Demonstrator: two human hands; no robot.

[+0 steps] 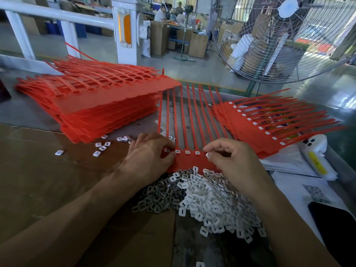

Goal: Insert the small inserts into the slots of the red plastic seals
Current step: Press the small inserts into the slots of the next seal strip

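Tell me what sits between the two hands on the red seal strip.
Head view: between the left hand and right hand lie three small white inserts, seated in slots of the red plastic seal strip.

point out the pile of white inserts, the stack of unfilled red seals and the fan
pile of white inserts (215,199), head view, middle of the heap
stack of unfilled red seals (100,101), head view, top sheet's flat tag area
fan (289,35), head view, wire guard

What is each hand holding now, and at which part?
The left hand presses the slot end of the red seal strip. The right hand pinches a small white insert by its edge.
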